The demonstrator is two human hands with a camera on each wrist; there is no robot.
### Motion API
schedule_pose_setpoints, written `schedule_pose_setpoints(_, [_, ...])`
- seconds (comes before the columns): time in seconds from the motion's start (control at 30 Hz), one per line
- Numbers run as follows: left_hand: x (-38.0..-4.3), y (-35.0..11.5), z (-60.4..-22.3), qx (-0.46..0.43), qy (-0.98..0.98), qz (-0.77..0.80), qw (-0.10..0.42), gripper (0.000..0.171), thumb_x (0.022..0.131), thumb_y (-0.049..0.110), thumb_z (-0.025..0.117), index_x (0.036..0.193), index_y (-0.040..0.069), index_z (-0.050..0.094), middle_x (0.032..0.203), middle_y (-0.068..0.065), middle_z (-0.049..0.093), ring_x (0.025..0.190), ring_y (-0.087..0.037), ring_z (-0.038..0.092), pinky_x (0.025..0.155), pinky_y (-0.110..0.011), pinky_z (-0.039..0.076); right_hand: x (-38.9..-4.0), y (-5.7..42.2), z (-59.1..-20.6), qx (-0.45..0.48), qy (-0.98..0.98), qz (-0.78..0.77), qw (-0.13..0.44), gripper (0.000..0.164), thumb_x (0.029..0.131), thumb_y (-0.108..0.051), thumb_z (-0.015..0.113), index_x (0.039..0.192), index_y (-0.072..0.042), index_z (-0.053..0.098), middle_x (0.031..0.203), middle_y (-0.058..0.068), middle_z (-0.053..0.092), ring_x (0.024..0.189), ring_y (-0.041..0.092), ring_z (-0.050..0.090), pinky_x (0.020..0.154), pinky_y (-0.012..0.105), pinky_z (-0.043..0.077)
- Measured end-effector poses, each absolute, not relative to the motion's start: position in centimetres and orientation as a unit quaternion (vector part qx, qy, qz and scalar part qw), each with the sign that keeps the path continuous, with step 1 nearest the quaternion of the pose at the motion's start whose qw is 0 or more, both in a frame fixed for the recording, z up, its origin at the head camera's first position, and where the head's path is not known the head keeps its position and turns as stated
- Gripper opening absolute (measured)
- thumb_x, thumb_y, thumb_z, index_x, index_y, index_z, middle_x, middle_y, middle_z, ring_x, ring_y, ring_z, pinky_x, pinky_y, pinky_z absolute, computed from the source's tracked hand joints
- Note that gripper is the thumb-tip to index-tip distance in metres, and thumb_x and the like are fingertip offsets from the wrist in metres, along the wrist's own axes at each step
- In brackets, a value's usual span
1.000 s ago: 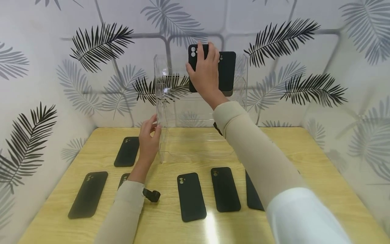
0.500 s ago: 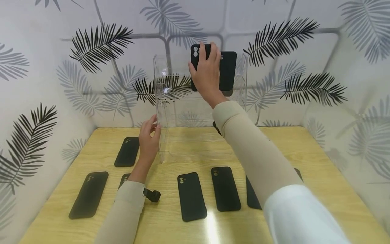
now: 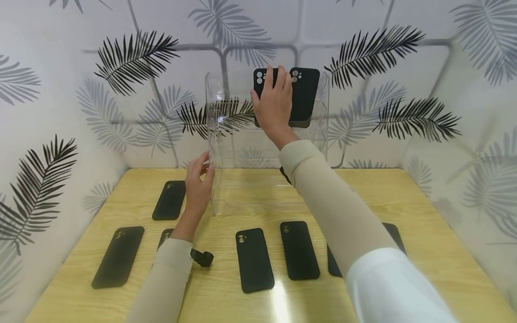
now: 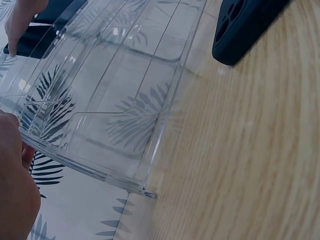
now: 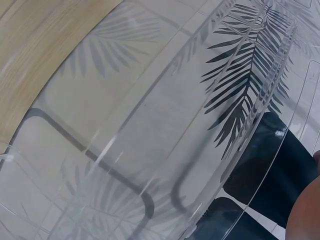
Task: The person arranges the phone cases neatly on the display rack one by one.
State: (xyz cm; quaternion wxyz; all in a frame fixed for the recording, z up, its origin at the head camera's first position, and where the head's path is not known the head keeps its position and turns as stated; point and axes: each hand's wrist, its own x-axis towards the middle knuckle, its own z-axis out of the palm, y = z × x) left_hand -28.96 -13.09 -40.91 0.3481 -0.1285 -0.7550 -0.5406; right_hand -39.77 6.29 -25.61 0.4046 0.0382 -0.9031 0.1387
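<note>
A clear acrylic tiered stand stands at the back of the wooden table. My right hand is raised to its top tier. It holds a black phone case there, with the thumb on the case's left edge and the fingers across its front. A second black case leans in the same tier just to the right. My left hand grips the stand's left side wall low down. The left wrist view shows the stand up close. Through its wall the right wrist view shows the dark case.
Several black phone cases lie flat on the table: far left, back left, two at front centre, and one partly behind my right arm. A small black strap lies by my left forearm. Leaf-patterned walls enclose three sides.
My right hand has lowered the held case a little into the top tier, so it is level with the second case. The left hand has stayed on the stand's side.
</note>
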Motion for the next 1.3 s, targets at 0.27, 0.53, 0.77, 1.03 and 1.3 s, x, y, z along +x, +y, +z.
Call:
schedule_pose_setpoints(0.27, [-28.1, -13.2, -40.1, -0.134, -0.751, -0.541, 0.354, 0.039, 0.097, -0.007, 0.057, 0.135, -0.009, 0.057, 0.121, -0.029, 0.059, 0.108, -0.042, 0.064, 0.092, -0.022, 0.051, -39.6, 6.3, -25.8, 0.025, -0.907, 0.098, 0.408, 0.074, 0.103, -0.048, 0.051, 0.159, -0.007, 0.026, 0.165, 0.016, 0.022, 0.154, 0.033, 0.018, 0.127, 0.047, 0.007])
schedule_pose_setpoints(0.53, [-28.1, -13.2, -40.0, -0.132, -0.75, -0.545, 0.352, 0.039, 0.097, -0.007, 0.057, 0.136, -0.009, 0.057, 0.121, -0.03, 0.058, 0.108, -0.043, 0.064, 0.093, -0.034, 0.053, -38.1, 7.2, -26.0, 0.057, -0.903, 0.134, 0.403, 0.066, 0.106, -0.047, 0.043, 0.159, -0.01, 0.028, 0.164, 0.017, 0.022, 0.155, 0.033, 0.014, 0.128, 0.047, 0.002])
schedule_pose_setpoints(0.77, [-30.1, -13.7, -42.0, -0.135, -0.744, -0.558, 0.341, 0.041, 0.098, -0.005, 0.057, 0.139, -0.006, 0.055, 0.125, -0.031, 0.056, 0.111, -0.046, 0.061, 0.096, -0.058, 0.05, -35.4, 10.4, -27.3, 0.083, -0.904, 0.197, 0.371, 0.063, 0.106, -0.043, 0.042, 0.158, -0.009, 0.03, 0.162, 0.017, 0.022, 0.151, 0.034, 0.019, 0.127, 0.046, 0.011])
schedule_pose_setpoints(1.03, [-30.8, -14.3, -42.8, -0.137, -0.743, -0.564, 0.333, 0.041, 0.1, 0.006, 0.061, 0.141, 0.004, 0.058, 0.126, -0.021, 0.059, 0.113, -0.036, 0.064, 0.097, -0.048, 0.052, -32.1, 15.5, -29.9, 0.095, -0.915, 0.214, 0.329, 0.065, 0.104, -0.043, 0.045, 0.158, -0.008, 0.03, 0.162, 0.016, 0.022, 0.149, 0.036, 0.021, 0.124, 0.05, 0.018])
schedule_pose_setpoints(1.3, [-30.7, -14.3, -42.7, -0.128, -0.762, -0.552, 0.314, 0.043, 0.101, 0.007, 0.058, 0.144, 0.007, 0.055, 0.128, -0.017, 0.058, 0.115, -0.03, 0.063, 0.098, -0.039, 0.052, -27.8, 22.2, -34.6, 0.115, -0.925, 0.201, 0.303, 0.059, 0.102, -0.032, 0.054, 0.151, -0.001, 0.039, 0.154, 0.024, 0.03, 0.143, 0.044, 0.028, 0.116, 0.058, 0.026])
